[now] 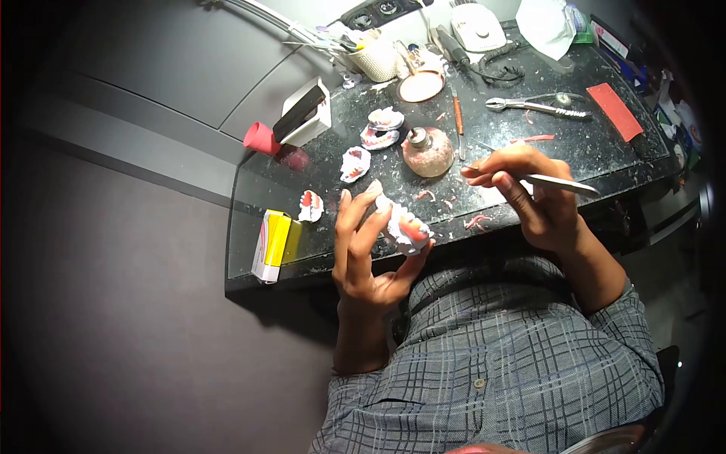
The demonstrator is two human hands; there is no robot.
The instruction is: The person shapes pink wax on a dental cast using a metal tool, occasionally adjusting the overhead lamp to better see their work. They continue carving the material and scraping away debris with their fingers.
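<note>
My left hand [365, 253] holds a white dental model [408, 231] with pinkish-red wax and teeth on it, just over the table's front edge. Pinched in my right hand [538, 193] is a slim metal tool [561, 182], its broad end pointing right. The tool's other end is near my fingertips, away from the model. A round glass burner [428, 153] with a metal neck stands between and behind my hands. Thin red wax scraps [477, 222] lie on the dark table [333, 250] between my hands.
Further dental models [355, 164] stand at the left, near a yellow box [277, 240] and a red cup [262, 138]. An orange-handled tool [457, 113], metal pliers-like tool [529, 104] and red wax sheet [615, 112] lie behind. A woven holder [376, 62] stands at the back.
</note>
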